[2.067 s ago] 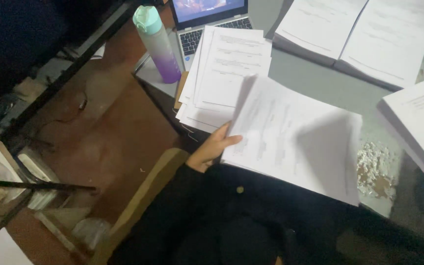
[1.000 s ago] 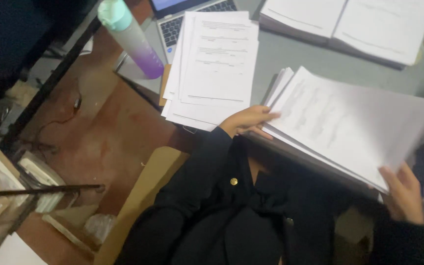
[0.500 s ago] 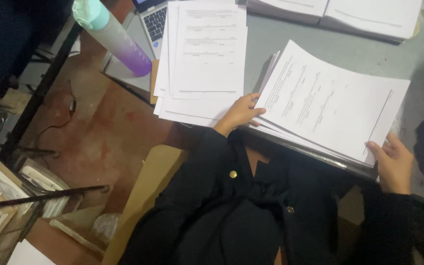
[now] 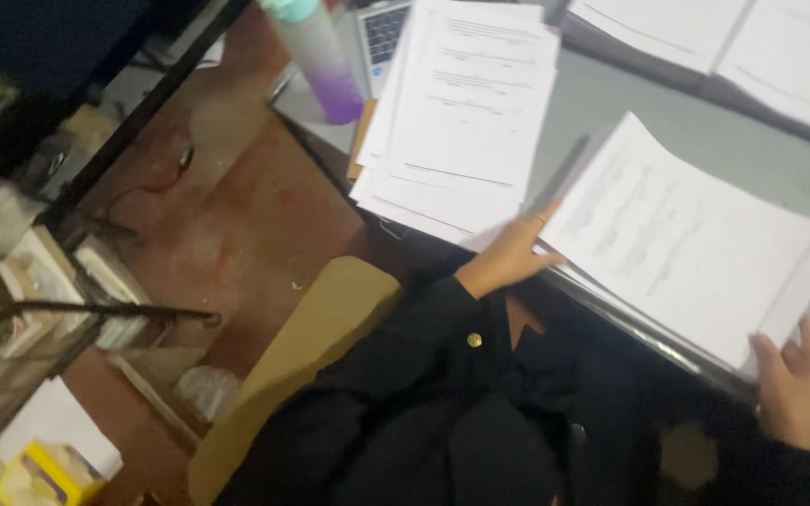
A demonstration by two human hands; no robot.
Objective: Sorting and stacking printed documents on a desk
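The grey desk (image 4: 696, 141) carries everything, and its near edge runs slantwise just above the person's lap. On it, largest first: two thick white paper blocks (image 4: 705, 37) at the far right corner, then a fanned pile of printed sheets (image 4: 466, 122) at the left edge, partly covering a laptop (image 4: 384, 33).

The sheaf of printed pages (image 4: 691, 244) lies at the near edge, its lower sheets jutting over that edge. The left hand (image 4: 508, 258) rests at its left end, fingers spread flat against the sheets' ends; the right hand (image 4: 794, 384) is at its near right corner, fingers curled up at the paper. Whether the thumb pinches underneath, I cannot tell.

With neither hand clearly clamping, an uneven push could probably splay the sheaf or tip its overhanging sheets into the lap. A sideways shove may also nudge the fanned pile toward the purple water bottle (image 4: 322, 61) at the far left corner.
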